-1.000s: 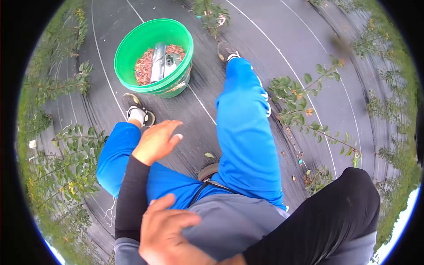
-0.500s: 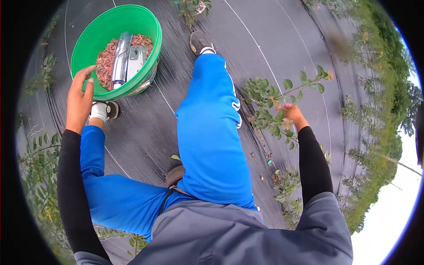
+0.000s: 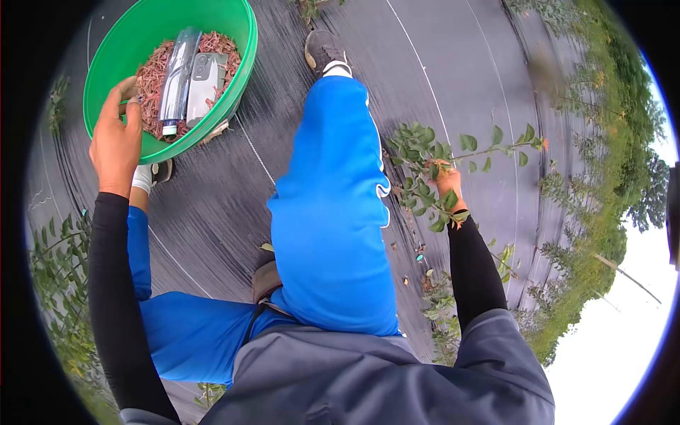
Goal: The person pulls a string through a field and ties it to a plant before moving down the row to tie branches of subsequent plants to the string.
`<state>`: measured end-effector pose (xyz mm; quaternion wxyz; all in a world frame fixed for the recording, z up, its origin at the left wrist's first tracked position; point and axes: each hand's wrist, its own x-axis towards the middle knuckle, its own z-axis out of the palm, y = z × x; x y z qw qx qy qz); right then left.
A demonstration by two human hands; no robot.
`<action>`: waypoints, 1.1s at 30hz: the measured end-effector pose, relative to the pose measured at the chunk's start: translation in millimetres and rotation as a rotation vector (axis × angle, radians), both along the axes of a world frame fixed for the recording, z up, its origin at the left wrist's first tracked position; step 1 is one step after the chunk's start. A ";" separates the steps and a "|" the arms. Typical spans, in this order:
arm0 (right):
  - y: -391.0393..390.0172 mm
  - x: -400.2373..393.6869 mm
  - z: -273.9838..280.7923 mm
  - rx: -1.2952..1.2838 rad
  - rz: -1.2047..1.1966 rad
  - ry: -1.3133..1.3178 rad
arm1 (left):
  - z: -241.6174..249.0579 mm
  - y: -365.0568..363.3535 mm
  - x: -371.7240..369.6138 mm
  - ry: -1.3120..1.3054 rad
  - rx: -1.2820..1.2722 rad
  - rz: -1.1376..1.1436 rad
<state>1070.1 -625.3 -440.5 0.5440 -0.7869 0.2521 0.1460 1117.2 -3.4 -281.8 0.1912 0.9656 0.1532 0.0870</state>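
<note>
Over the near left rim of a green bucket [image 3: 244, 78], my left hand [image 3: 117, 145] has bent fingers and a thumb held apart, with nothing visible between them. Inside the bucket lie thin pinkish-red flower pieces [image 3: 152, 78], a clear plastic bottle [image 3: 178, 78] and a grey smartphone [image 3: 205, 88]. To the right, my right hand [image 3: 448, 183] is among the leaves of a low shrub [image 3: 421, 145]. Its fingers are closed around a small orange flower [image 3: 440, 164], partly hidden by fingers and leaves. Another orange flower [image 3: 545, 144] tips the long branch.
Black ground fabric [image 3: 227, 219] with white lines lies underfoot. My blue-trousered leg [image 3: 329, 205] stretches between bucket and shrub. More shrubs [image 3: 67, 276] grow at the left, and a dense green row [image 3: 602, 142] stands at the right.
My left hand has moved further over the bucket's rim. My right hand has shifted left and deeper into the shrub, closing on a flower. The whole view has shifted slightly.
</note>
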 end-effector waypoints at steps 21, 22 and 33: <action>19.3 74.3 7.5 -0.333 0.088 0.268 | -10.6 6.9 0.0 0.044 0.050 0.074; 20.3 80.0 8.4 -0.447 0.184 0.306 | -14.1 10.2 0.0 0.004 0.040 0.062; 12.7 155.1 -10.9 -1.155 1.061 0.370 | -20.9 22.0 1.0 -0.032 -0.117 -0.035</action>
